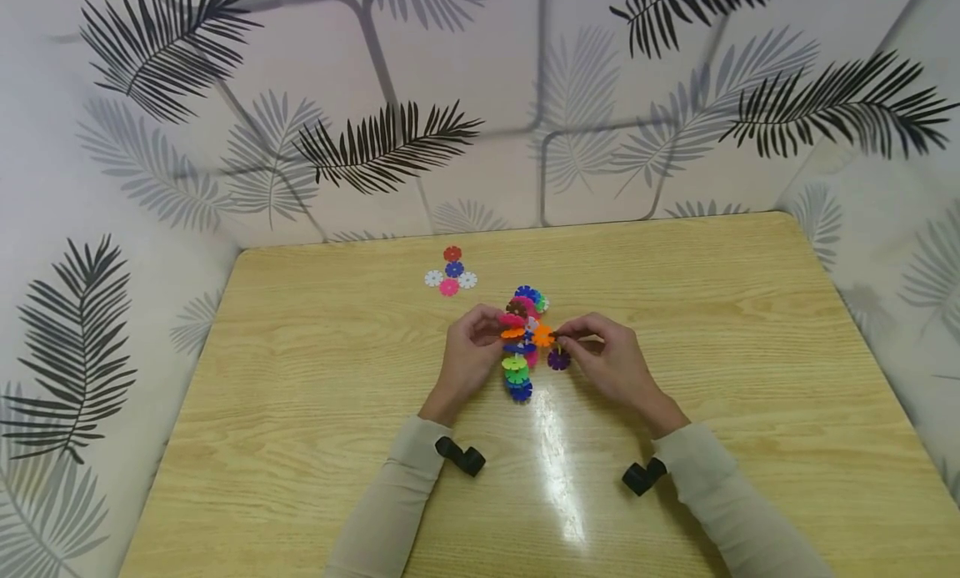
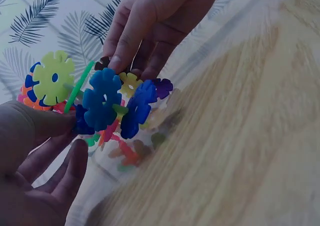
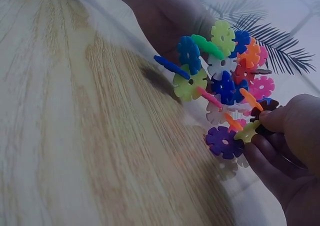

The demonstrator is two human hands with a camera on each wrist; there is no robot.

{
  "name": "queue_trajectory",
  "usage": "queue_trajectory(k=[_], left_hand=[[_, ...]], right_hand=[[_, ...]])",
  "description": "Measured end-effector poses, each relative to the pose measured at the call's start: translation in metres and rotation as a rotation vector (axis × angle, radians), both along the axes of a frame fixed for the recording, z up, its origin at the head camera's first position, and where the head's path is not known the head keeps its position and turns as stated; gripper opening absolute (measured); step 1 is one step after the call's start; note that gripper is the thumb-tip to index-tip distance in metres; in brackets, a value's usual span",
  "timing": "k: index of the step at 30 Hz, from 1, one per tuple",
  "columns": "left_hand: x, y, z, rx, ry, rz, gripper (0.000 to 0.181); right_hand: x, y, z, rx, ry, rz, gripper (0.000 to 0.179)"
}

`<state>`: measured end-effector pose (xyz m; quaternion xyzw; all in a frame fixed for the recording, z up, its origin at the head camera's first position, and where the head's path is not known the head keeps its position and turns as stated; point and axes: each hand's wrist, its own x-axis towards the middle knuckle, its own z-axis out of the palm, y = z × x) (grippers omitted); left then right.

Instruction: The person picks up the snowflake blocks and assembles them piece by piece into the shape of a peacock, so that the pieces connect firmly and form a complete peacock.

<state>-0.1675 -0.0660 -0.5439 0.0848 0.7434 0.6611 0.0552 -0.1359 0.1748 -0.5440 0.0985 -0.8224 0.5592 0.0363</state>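
Observation:
A colourful build of interlocking notched plastic discs (image 1: 516, 364) is held just over the table between both hands. My left hand (image 1: 467, 357) grips its left side, thumb and fingers closed on the discs. On the other side, my right hand (image 1: 617, 363) pinches a dark brown disc (image 3: 265, 108) between thumb and fingers. Beside that pinch are a yellow disc (image 3: 247, 132) and a purple disc (image 3: 224, 142), which hangs low at the build's right edge. Blue discs (image 2: 103, 100) stick out toward the left wrist camera. The discs partly hide the left fingertips in the right wrist view.
Behind the build, a small group of flat discs lies on the wooden table (image 1: 315, 344): red (image 1: 452, 253), blue (image 1: 453, 269), pink (image 1: 448, 287) and two white ones (image 1: 433, 278). A leaf-patterned wall covering (image 1: 495, 178) rises along the table's back edge.

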Motion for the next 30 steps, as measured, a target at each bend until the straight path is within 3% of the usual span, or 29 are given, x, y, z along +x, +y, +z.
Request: queue_trajectory(k=[4,9,16,26,30], left_hand=[[0.0,0.0,-0.002,-0.01,-0.018,-0.008,0.023],[0.001,0.0,-0.005,-0.026,0.015,-0.046,0.018],[0.002,-0.001,-0.007,-0.028,0.118,-0.088,0.017],[0.004,-0.001,-0.007,-0.015,0.225,-0.114,0.016],[0.004,0.0,-0.008,-0.049,0.288,-0.129,0.018]], right_hand=[[0.0,0.002,0.0,-0.021,-0.027,0.008,0.013],[0.001,0.004,0.002,-0.05,-0.049,0.012,0.013],[0.0,0.005,0.005,-0.088,-0.037,0.033,0.008],[0.0,0.008,0.011,-0.04,-0.018,0.05,0.008],[-0.001,0.008,0.012,-0.019,0.016,0.062,0.009]])
